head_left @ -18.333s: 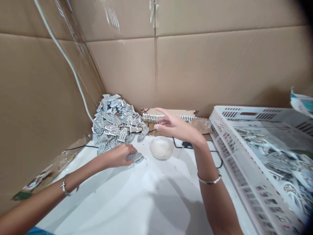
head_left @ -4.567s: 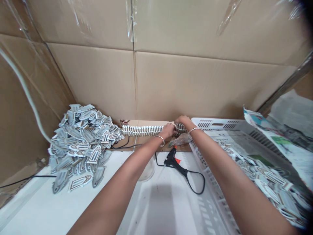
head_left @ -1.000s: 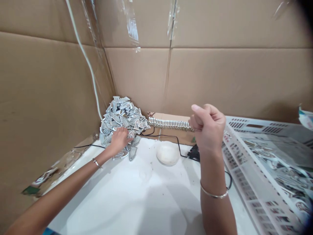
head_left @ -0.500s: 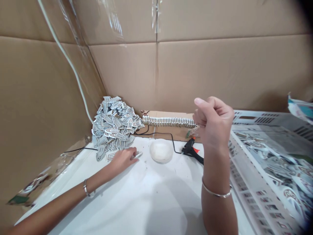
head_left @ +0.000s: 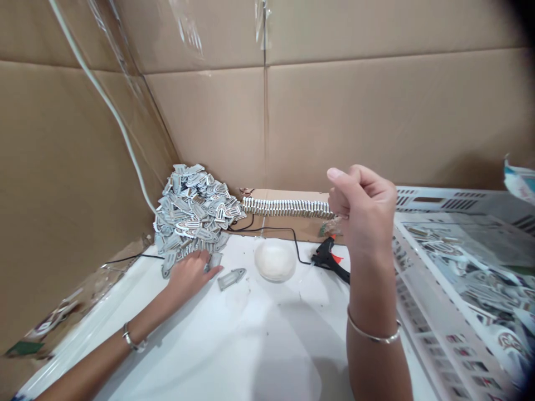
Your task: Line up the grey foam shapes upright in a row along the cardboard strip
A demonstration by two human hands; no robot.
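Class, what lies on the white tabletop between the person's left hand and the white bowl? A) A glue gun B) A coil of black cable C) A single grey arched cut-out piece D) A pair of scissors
C: the grey arched cut-out piece lies by itself on the white tabletop, between the left hand and the white bowl.
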